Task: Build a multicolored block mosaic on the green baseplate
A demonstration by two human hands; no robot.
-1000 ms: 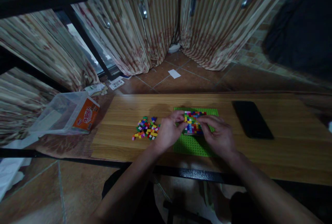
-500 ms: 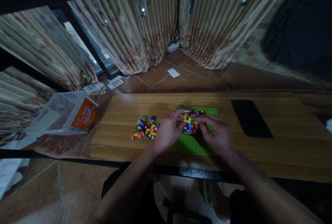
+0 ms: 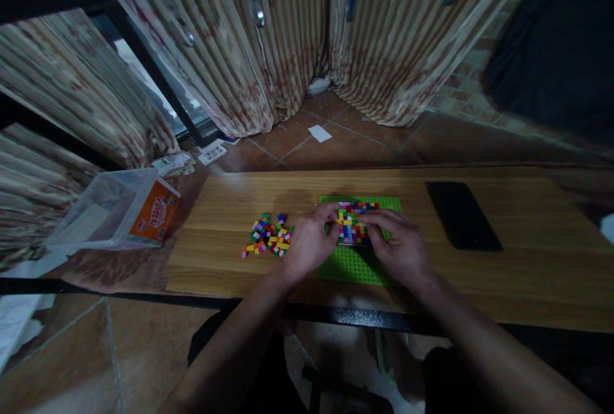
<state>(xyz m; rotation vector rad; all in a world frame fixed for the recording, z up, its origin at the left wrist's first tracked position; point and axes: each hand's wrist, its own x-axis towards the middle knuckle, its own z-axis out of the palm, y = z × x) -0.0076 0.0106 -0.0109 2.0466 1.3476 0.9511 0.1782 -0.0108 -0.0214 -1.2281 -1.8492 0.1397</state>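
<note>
A green baseplate (image 3: 357,267) lies on the wooden table (image 3: 527,260), with a patch of small multicoloured bricks (image 3: 352,222) pressed onto its far half. My left hand (image 3: 309,244) rests at the patch's left edge, fingers curled and pinched against the bricks. At the patch's right edge my right hand (image 3: 400,247) is curled too, its fingertips on the bricks. What the fingertips pinch is too small to make out. A loose heap of coloured bricks (image 3: 268,235) lies just left of my left hand.
A black phone (image 3: 463,215) lies flat on the table to the right. A clear plastic tub with an orange label (image 3: 115,209) sits off the table's left end. Striped curtains, a tiled floor and a dark metal frame lie beyond.
Both hands stay at the brick patch with only slight finger shifts; the right fingertips have crept a little left. The view has tilted slightly.
</note>
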